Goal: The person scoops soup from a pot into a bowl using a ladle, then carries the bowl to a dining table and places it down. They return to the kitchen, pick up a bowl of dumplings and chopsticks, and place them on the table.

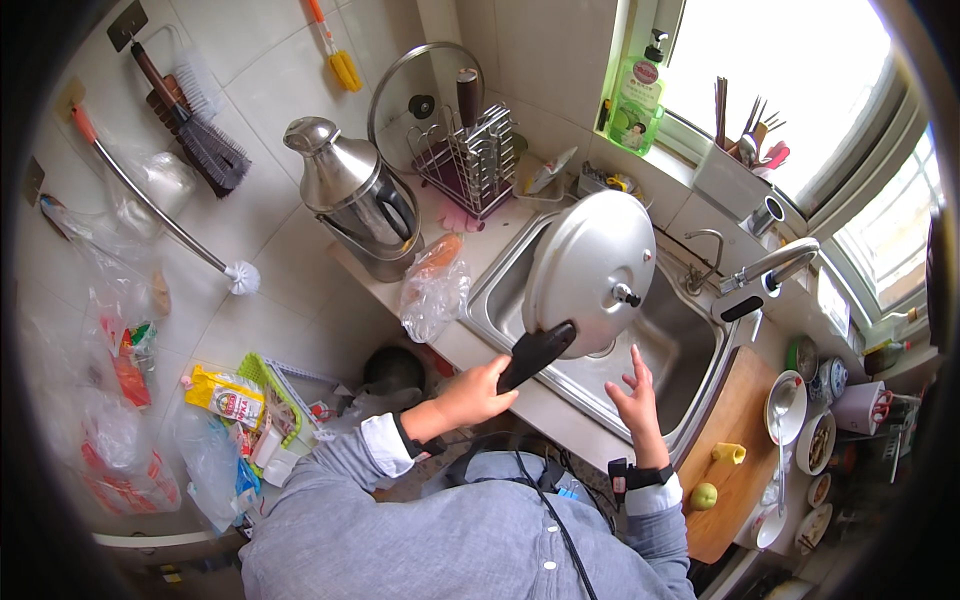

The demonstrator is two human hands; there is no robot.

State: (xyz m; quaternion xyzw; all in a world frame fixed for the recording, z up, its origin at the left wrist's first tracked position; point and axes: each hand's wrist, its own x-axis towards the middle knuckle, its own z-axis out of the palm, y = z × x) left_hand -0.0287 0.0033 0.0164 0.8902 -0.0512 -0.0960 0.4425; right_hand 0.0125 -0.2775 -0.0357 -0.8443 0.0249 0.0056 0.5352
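Note:
A silver pressure cooker lid point(585, 265) is held tilted above the steel sink point(695, 405), its domed outer side with a small dark valve knob facing me. My left hand point(472, 396) is closed around the lid's black handle point(540, 352) at the sink's near left edge. Over the sink's front rim, my right hand point(634, 400) is raised with its fingers apart and nothing in it. It is a little below the lid and apart from it. Part of the basin is hidden behind the lid.
Right of the sink lies a wooden cutting board point(722, 425) with a green fruit point(703, 497) and a yellow piece point(729, 453), beside several bowls. A tap point(770, 265) arches in behind. At left stand a steel flask point(350, 200), a plastic bag point(432, 300) and a knife rack point(475, 160).

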